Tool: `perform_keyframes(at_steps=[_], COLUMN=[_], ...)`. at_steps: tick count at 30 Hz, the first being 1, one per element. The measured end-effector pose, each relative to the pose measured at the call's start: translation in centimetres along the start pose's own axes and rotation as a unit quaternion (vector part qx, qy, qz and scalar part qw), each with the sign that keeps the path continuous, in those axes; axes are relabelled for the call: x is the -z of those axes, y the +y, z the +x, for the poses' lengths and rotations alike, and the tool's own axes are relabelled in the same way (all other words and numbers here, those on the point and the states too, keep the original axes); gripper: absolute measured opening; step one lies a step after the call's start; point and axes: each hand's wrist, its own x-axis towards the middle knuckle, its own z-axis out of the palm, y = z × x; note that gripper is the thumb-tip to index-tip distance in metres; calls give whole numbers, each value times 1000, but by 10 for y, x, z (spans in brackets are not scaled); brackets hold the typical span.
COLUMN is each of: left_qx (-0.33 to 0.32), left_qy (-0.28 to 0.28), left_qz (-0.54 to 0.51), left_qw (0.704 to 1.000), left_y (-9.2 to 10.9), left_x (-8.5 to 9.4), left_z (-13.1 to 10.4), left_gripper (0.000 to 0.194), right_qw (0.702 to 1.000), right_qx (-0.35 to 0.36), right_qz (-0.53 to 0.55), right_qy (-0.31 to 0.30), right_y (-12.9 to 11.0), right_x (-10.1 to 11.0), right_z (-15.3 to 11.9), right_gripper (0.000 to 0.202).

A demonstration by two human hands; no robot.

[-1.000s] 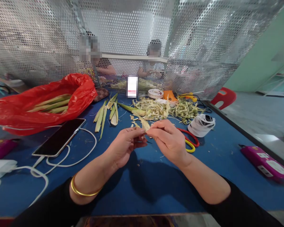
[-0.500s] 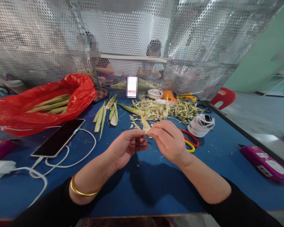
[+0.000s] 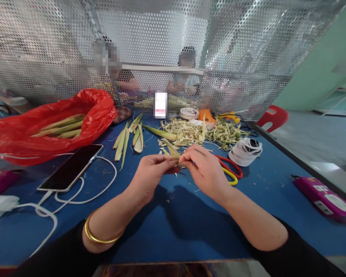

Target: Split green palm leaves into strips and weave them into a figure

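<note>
My left hand (image 3: 152,173) pinches the near end of a pale green husk piece (image 3: 173,151) between thumb and fingers. On the same end, my right hand (image 3: 202,169) is closed, its fingertips nearly touching the left ones. The husk points up and away from the hands. Just beyond lies a heap of shredded husk strips (image 3: 187,130). Several green husk leaves (image 3: 122,144) lie to the left. Scissors with red and yellow handles (image 3: 230,177) rest partly behind my right hand, beside a roll of white tape (image 3: 245,153).
A red plastic bag (image 3: 100,104) of husks stands at the left, near a phone (image 3: 72,167) with a white cable. A purple power strip (image 3: 324,196) lies at the right. Behind a perforated metal screen (image 3: 150,42) sit two people.
The fingers of my left hand have closed together on the husk, where the lower ones were spread. The husk has tilted to the left.
</note>
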Motion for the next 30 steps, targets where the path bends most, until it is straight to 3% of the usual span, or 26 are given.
perform_keyframes(at_steps=[6,12,16,19,23,30], left_qx=[-91,-100,-105,-101,-92,-114], left_qy=[22,19,17,5,-12,32], left_qz=[132,162,169,156,154,233], left_qw=[987,982,980,982,984,965], left_y=[3,0,2,2,0,-2], left_x=[-1,-1,-2,-2,-1,-2], left_z=[-2,-3,-3,-2,-1,1], left_gripper=[18,22,20,19,22,28], right_qw=[992,973,944,949,960,927], right_qx=[-101,-172,-248,-251,-242,-309], right_qz=[81,148,216,192,136,209], right_qy=[8,34,-1,-6,49,39], right_y=[-4,-4,-2,-2,-2,-4], right_x=[0,-2,-1,0,-2,-7], right_z=[1,1,3,4,2,1], right_gripper=[13,9,8,5,8,12])
